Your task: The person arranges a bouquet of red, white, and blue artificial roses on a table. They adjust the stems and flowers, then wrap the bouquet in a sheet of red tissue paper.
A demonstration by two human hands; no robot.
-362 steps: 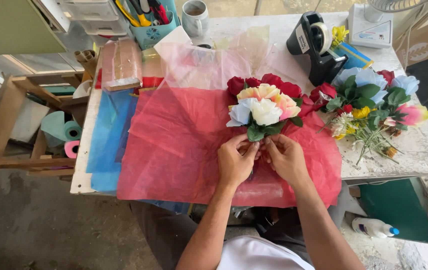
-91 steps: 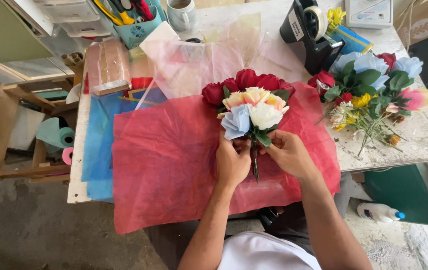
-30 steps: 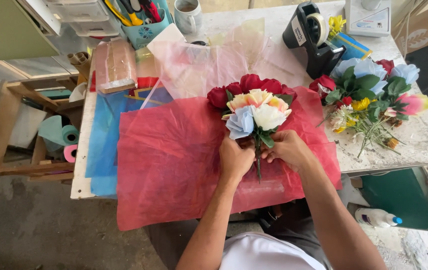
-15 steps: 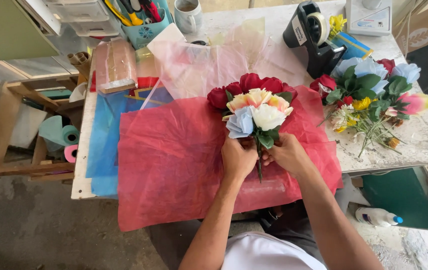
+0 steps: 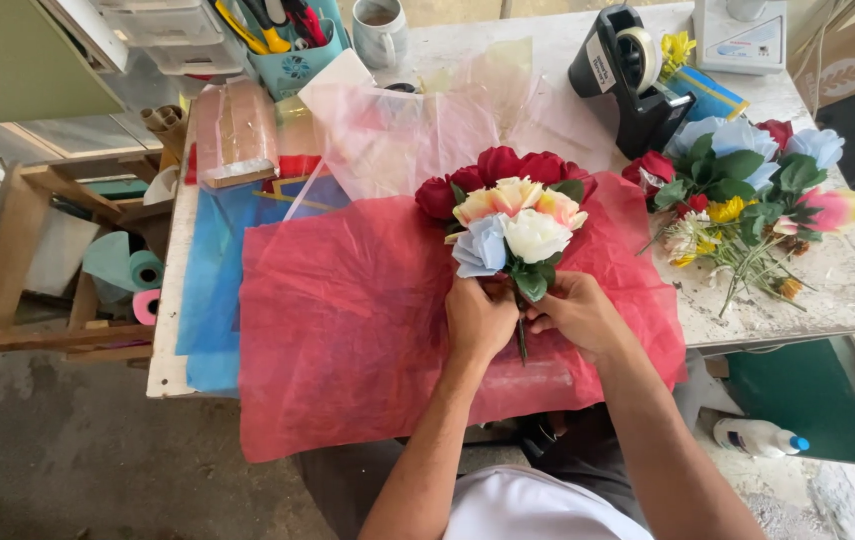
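1. Centrally, the bouquet stands over the red sheet, its heads pointing away from the person: dark red roses at the back, peach and cream blooms in the middle, a pale blue one at the left front.
2. The left hand is clenched around the stems just under the blooms, knuckles up.
3. The right hand sits just beside it, fingers curled onto the same stems; a green stem sticks out between the two hands toward the person.
4. The red sheet lies across the table and droops over its near edge.
5. Under the sheet's left side lies a blue sheet, also hanging over the edge.
6. Behind the bouquet, clear pinkish wrap spreads over the tabletop.
7. To the right, well apart from the hands, loose flowers lie in a heap: blue, red, yellow and pink heads with green leaves.
8. A black tape dispenser stands behind that heap.
9. At the far edge are a mug and a teal tool holder.
10. Left of the table, a wooden rack holds paper rolls.
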